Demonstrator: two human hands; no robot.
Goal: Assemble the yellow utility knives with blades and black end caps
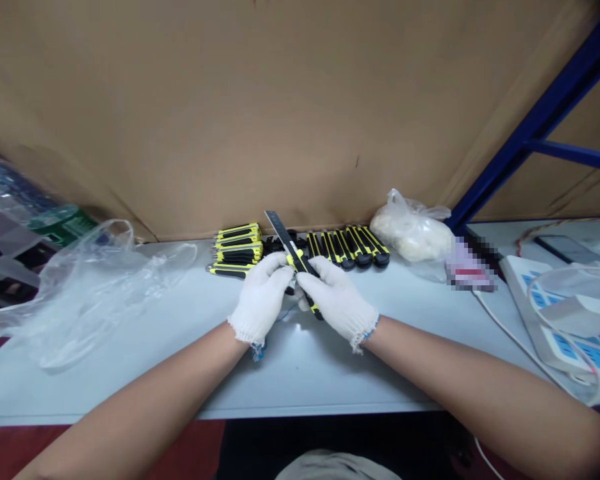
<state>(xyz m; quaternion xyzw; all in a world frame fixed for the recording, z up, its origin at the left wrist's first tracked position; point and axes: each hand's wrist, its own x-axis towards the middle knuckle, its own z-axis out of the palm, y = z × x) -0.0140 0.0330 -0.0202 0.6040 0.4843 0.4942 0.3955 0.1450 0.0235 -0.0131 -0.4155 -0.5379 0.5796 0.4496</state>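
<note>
A yellow-and-black snap-off utility knife (296,257) is held above a pale table (300,380) by the gloved left hand (260,298) and the gloved right hand (336,300), both closed around it (its long, dark blade projects past the fingers). Stacked utility knives (236,248) and a row of utility knives (360,247) are laid just behind.

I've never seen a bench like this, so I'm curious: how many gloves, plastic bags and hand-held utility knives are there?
Gloves (left glove, right glove): 2
Bags (clear plastic bag, white plastic bag): 2
Held utility knife: 1
Total: 5
</note>
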